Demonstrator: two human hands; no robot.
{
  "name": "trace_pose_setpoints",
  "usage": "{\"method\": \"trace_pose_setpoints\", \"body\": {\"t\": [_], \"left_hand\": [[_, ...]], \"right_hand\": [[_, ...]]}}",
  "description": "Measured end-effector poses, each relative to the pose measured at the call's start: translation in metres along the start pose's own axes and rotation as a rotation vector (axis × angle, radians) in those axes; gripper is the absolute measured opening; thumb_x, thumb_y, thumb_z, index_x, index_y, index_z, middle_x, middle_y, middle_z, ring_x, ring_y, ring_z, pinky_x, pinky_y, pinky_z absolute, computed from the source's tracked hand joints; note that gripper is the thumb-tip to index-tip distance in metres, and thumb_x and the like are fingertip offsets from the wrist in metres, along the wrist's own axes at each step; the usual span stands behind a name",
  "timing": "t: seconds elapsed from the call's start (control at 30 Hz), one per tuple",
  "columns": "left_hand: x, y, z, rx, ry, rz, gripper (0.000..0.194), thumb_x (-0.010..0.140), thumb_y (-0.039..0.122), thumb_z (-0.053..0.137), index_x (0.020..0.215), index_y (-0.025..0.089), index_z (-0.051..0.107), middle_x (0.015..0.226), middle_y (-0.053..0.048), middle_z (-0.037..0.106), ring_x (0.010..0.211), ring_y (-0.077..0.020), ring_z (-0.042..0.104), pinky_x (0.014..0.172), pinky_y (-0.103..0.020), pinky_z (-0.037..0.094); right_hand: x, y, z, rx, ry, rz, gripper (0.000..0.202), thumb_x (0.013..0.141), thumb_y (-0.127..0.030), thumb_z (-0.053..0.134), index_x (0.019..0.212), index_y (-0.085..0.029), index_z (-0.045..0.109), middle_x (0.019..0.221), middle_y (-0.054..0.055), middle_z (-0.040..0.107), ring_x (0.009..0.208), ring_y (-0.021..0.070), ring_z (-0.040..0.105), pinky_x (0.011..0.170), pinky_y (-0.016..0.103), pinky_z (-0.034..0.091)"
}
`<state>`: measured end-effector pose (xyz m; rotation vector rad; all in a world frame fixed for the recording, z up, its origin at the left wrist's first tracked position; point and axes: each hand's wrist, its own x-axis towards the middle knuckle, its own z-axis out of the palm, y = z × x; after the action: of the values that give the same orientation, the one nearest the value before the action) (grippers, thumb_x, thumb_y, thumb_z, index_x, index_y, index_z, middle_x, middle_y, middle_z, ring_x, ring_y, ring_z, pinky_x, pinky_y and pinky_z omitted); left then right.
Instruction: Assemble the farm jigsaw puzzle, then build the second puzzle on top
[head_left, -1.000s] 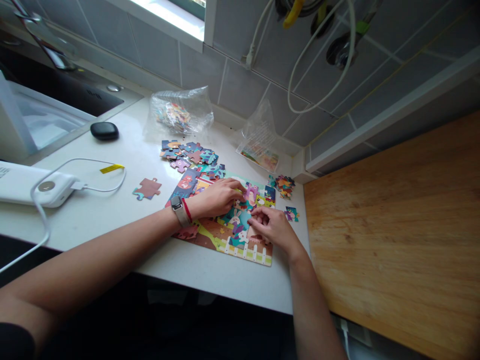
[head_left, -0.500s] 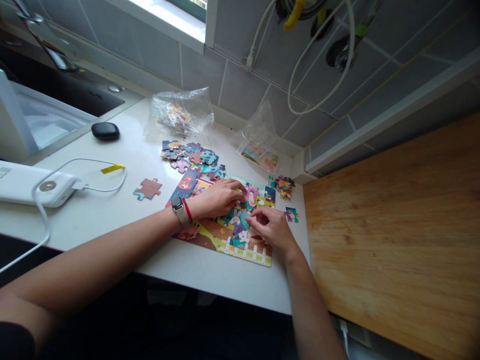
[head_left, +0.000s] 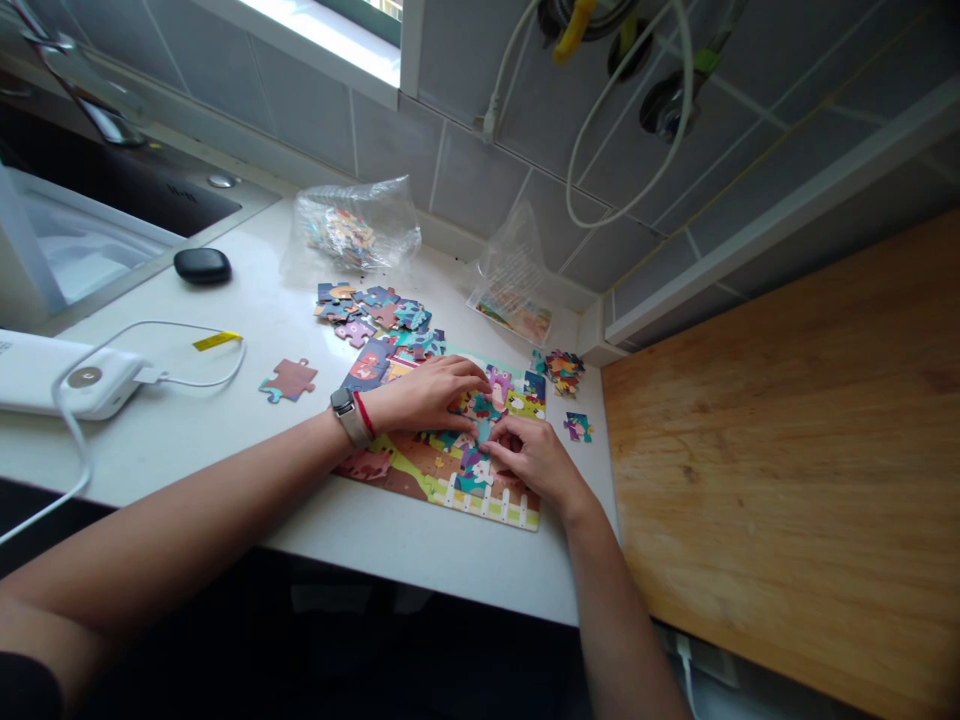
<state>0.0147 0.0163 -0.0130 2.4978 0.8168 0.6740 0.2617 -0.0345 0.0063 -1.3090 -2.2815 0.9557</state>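
A colourful jigsaw puzzle with animals and a white fence along its near edge lies on the counter. My left hand rests across its middle, palm down, fingers apart, thumb stretched toward the right hand. Fingers and palm cover part of the picture. My right hand is at the puzzle's right side, thumb and forefinger closed together at a small teal puzzle piece in the picture. The other right fingers are curled. A brown loose piece lies to the left, and a purple-and-teal piece to the right.
Piles of loose pieces lie behind the puzzle and at its right. Clear plastic bags stand by the wall. A white power bank with a cable, a black case and a sink are left; a wooden board is right.
My right hand has shifted a little left and down, its fingertips nearer my left thumb. My left thumb has stretched out over the rabbit picture. The whole view has shifted slightly.
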Motion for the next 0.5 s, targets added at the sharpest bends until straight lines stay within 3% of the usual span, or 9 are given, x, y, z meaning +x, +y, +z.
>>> {"method": "trace_pose_setpoints", "body": {"t": [0.1, 0.2, 0.27, 0.37, 0.43, 0.5], "left_hand": [[0.000, -0.002, -0.002, -0.008, -0.011, -0.014, 0.058, 0.088, 0.046, 0.083, 0.137, 0.020, 0.065, 0.136, -0.015, 0.066, 0.127, -0.0316, 0.062, 0.109, -0.045, 0.046], [0.000, -0.001, -0.003, -0.003, -0.027, -0.032, 0.059, 0.088, 0.044, 0.083, 0.137, 0.020, 0.064, 0.137, -0.016, 0.065, 0.128, -0.0321, 0.061, 0.109, -0.045, 0.046], [0.001, -0.001, -0.003, -0.012, -0.036, -0.027, 0.057, 0.087, 0.045, 0.083, 0.136, 0.020, 0.065, 0.136, -0.015, 0.066, 0.128, -0.0319, 0.061, 0.110, -0.044, 0.046], [0.001, -0.001, -0.003, -0.021, -0.035, -0.020, 0.054, 0.088, 0.046, 0.083, 0.133, 0.021, 0.067, 0.136, -0.015, 0.066, 0.127, -0.0315, 0.061, 0.110, -0.044, 0.046], [0.000, -0.001, -0.003, -0.020, -0.036, -0.015, 0.052, 0.089, 0.047, 0.081, 0.132, 0.022, 0.068, 0.136, -0.014, 0.066, 0.127, -0.0315, 0.062, 0.110, -0.044, 0.046], [-0.001, -0.002, -0.002, -0.023, -0.035, -0.008, 0.052, 0.090, 0.048, 0.080, 0.133, 0.022, 0.068, 0.136, -0.014, 0.065, 0.127, -0.0317, 0.062, 0.110, -0.045, 0.046]], "right_hand": [[-0.004, 0.008, -0.007, 0.027, 0.089, 0.038, 0.019, 0.094, -0.037, 0.072, 0.081, -0.022, 0.070, 0.075, 0.002, 0.071, 0.066, 0.0169, 0.060, 0.065, 0.029, 0.047], [-0.006, 0.019, -0.017, 0.032, 0.380, 0.125, 0.025, 0.095, -0.043, 0.069, 0.082, -0.022, 0.069, 0.070, 0.001, 0.066, 0.061, 0.0170, 0.058, 0.062, 0.030, 0.048], [-0.005, 0.028, -0.022, -0.038, 0.575, 0.144, 0.026, 0.096, -0.043, 0.066, 0.083, -0.022, 0.069, 0.077, 0.003, 0.066, 0.068, 0.0188, 0.060, 0.065, 0.030, 0.050], [-0.002, 0.045, -0.024, -0.202, 0.738, 0.140, 0.020, 0.095, -0.039, 0.064, 0.092, -0.021, 0.073, 0.105, 0.012, 0.065, 0.104, 0.0266, 0.065, 0.092, 0.038, 0.055], [0.000, 0.059, -0.022, -0.290, 0.772, 0.173, 0.023, 0.093, -0.038, 0.065, 0.105, -0.021, 0.074, 0.126, 0.017, 0.059, 0.128, 0.0317, 0.057, 0.113, 0.048, 0.046], [0.002, 0.074, -0.020, -0.348, 0.793, 0.232, 0.035, 0.091, -0.040, 0.066, 0.121, -0.021, 0.070, 0.142, 0.019, 0.051, 0.140, 0.0343, 0.049, 0.120, 0.054, 0.038]]}}
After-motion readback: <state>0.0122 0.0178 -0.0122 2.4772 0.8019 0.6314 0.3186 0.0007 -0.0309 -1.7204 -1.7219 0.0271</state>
